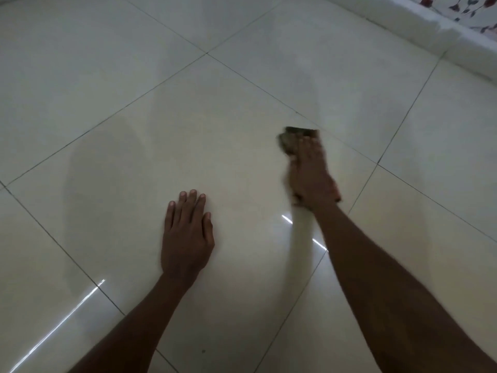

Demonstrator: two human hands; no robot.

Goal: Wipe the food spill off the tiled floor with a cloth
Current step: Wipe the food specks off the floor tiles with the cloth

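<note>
My left hand (185, 235) lies flat, palm down, fingers straight and close together, pointing to twelve o'clock. My right hand (312, 173), blurred, reaches farther out toward one o'clock, fingers extended, forearm outstretched.

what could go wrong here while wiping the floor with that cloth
The right hand presses flat on the cloth, which shows only at its edges, so the cloth could bunch or slide out mid-stroke. The left hand rests flat on the glossy tiled floor; if that tile is damp, it may slip. No food spill is discernible, so spots could be missed.
</note>
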